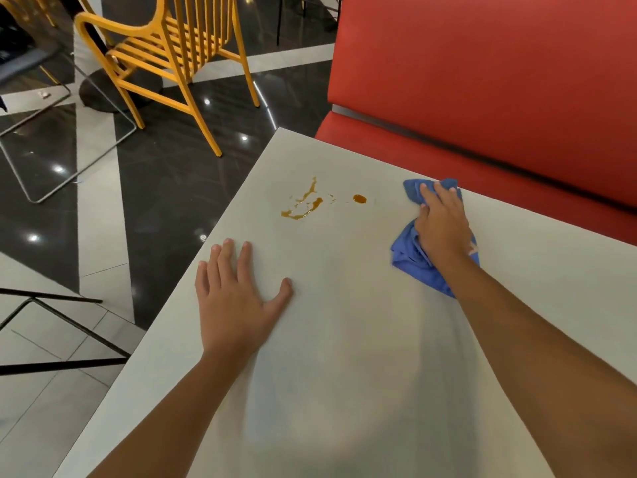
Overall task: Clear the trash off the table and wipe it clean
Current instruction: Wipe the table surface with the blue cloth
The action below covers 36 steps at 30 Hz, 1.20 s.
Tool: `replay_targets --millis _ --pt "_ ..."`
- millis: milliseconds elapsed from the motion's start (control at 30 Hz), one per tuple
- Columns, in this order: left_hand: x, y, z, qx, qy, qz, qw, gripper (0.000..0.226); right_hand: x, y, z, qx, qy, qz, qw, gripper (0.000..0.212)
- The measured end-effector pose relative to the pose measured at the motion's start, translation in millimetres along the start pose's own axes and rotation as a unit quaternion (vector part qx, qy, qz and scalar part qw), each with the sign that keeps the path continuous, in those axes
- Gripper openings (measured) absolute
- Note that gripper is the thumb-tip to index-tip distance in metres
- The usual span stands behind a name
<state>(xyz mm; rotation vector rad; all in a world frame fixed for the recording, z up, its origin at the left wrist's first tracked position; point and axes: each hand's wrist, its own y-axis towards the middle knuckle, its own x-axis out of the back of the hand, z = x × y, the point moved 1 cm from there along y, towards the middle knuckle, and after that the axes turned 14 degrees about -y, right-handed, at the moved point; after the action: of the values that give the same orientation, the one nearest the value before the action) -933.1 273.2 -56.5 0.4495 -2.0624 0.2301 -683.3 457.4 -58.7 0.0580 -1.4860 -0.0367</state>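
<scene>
Two brown spills (317, 202) unwiped; right hand (443, 225) flat, pressing blue cloth (413, 262); left hand (234, 305) spread on table (344, 374). Likely risk: bunched cloth smears liquid wider.

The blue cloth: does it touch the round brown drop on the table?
Apart. The head view shows a strip of bare white table between the blue cloth and the round brown drop.

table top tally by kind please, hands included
blue cloth: 1
brown spills: 2, a streaky smear and a round drop
hands: 2, left hand and right hand
total: 5
</scene>
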Motion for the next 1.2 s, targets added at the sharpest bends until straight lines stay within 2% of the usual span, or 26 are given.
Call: replay_targets --millis 100,233,367,467,533,600,667,733,833,867,1033,1200 --pt "-1 1 1 -0.001 0.003 0.002 1.0 0.092 -1 8 36 0.02 -0.003 0.006 1.0 0.045" --pt "-3 2 3 0.0 0.011 0.002 1.0 0.091 -3 2 75 0.089 -0.015 -0.001 0.996 0.046" --pt "-2 1 4 -0.001 0.015 0.018 1.0 0.092 -3 -17 78 0.167 -0.002 0.012 0.986 0.045" --pt "2 0 3 -0.004 -0.001 0.022 1.0 0.092 0 -28 61 0.208 0.047 0.016 0.977 0.043" --pt "8 3 4 -0.003 -0.027 0.012 1.0 0.086 2 -31 48 0.207 0.084 0.016 0.975 0.042" --pt "18 11 12 0.002 -0.044 -0.032 0.998 0.076 3 -28 40 0.186 0.107 0.015 0.977 0.041" --pt "30 27 24 0.04 -0.036 -0.064 0.997 0.065 3 -22 39 0.148 0.107 0.009 0.983 0.041" --pt "41 43 37 0.124 -0.033 -0.017 0.992 0.058 2 -16 41 0.116 0.086 -0.003 0.99 0.041" --pt "41 53 51 0.219 -0.089 0.108 0.966 0.057 -3 -6 51 0.09 0.041 -0.014 0.995 0.041" --pt "39 53 52 0.221 -0.105 0.123 0.962 0.059 -4 -2 57 0.083 0.028 -0.012 0.996 0.042" --pt "38 56 51 0.18 -0.101 0.104 0.973 0.061 -4 15 98 0.078 -0.028 -0.003 0.997 0.045" --pt "39 56 51 0.188 -0.148 0.12 0.964 0.063 -8 8 138 0.158 -0.061 0.004 0.986 0.047"
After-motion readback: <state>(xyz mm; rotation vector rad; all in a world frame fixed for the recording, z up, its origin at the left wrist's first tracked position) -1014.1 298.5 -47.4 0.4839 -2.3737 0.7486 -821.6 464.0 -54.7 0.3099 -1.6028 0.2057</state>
